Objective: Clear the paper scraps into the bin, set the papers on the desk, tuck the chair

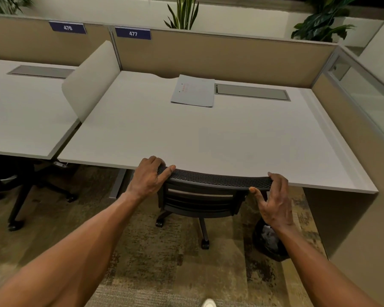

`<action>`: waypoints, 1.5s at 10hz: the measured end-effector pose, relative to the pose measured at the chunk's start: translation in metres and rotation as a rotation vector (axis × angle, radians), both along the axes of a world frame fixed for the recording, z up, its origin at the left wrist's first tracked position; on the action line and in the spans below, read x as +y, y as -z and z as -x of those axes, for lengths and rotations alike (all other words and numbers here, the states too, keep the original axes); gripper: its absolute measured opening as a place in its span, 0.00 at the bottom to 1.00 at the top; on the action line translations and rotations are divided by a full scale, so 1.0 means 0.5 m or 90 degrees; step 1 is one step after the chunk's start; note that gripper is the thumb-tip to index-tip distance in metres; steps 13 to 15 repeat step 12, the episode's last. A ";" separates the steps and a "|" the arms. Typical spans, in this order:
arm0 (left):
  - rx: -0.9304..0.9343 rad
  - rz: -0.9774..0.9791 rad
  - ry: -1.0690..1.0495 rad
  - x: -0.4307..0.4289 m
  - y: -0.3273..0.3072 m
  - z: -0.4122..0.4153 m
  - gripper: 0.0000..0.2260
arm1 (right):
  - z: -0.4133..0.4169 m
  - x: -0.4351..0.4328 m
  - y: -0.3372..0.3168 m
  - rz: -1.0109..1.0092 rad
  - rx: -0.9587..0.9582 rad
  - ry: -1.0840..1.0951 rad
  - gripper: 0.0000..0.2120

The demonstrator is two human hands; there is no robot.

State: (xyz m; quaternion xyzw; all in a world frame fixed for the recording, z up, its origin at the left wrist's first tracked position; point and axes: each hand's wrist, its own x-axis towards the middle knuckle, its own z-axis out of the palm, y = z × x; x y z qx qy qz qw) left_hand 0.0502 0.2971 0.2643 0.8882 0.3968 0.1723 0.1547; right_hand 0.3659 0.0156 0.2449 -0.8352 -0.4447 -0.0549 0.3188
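A black mesh-backed office chair (208, 196) stands at the front edge of the white desk (186, 138), its backrest top touching the desk edge and its seat hidden underneath. My left hand (150, 176) grips the left end of the backrest top. My right hand (275, 198) holds the right end, thumb under the rim. A small stack of papers (193, 90) lies flat at the back middle of the desk. A black bin (267, 242) with crumpled paper inside sits on the floor under the desk's right side, partly hidden by my right forearm.
A low white divider (91, 78) separates this desk from the neighbouring desk (27, 111) on the left, where another black chair base (20, 196) stands. Tan partition panels (208, 56) enclose the back and right. A grey cable hatch (252, 92) is set into the desk beside the papers.
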 end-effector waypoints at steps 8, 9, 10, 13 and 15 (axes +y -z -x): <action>0.296 -0.035 0.025 -0.063 -0.099 0.018 0.47 | 0.050 -0.015 -0.036 0.141 0.067 0.017 0.49; 0.291 -0.039 0.057 -0.081 -0.104 0.025 0.50 | 0.063 -0.023 -0.046 0.166 0.064 0.024 0.50; 0.279 -0.056 0.058 -0.081 -0.123 0.030 0.50 | 0.076 -0.018 -0.056 0.184 0.017 0.034 0.51; 0.230 -0.099 0.062 -0.060 -0.214 0.023 0.46 | 0.090 0.014 -0.115 0.133 -0.006 -0.006 0.52; 0.230 -0.099 0.062 -0.060 -0.214 0.023 0.46 | 0.090 0.014 -0.115 0.133 -0.006 -0.006 0.52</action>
